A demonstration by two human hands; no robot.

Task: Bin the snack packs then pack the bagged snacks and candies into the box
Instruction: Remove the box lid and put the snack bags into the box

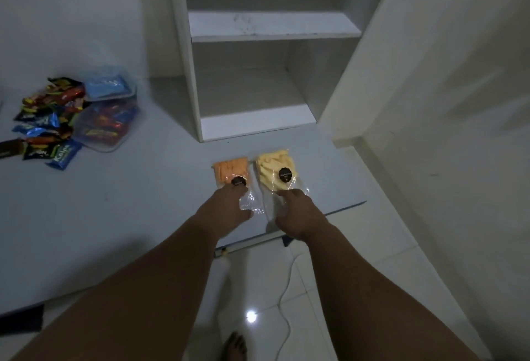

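Head view: in front of the shelf (198, 74) lie two snack bags, the orange bag (231, 170) gripped by the left hand (226, 205), the yellow bag (272, 168) by the right hand (289, 214).

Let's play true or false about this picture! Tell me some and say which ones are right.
1. The left hand holds the orange snack bag. True.
2. The yellow snack bag lies on a shelf. False: it lies on the table, in front of the shelf unit, in the right hand's grip.
3. The colourful snack packs are piled at the right. False: they lie at the left, beside a clear tub.
4. Each bag carries a black sticker. True.
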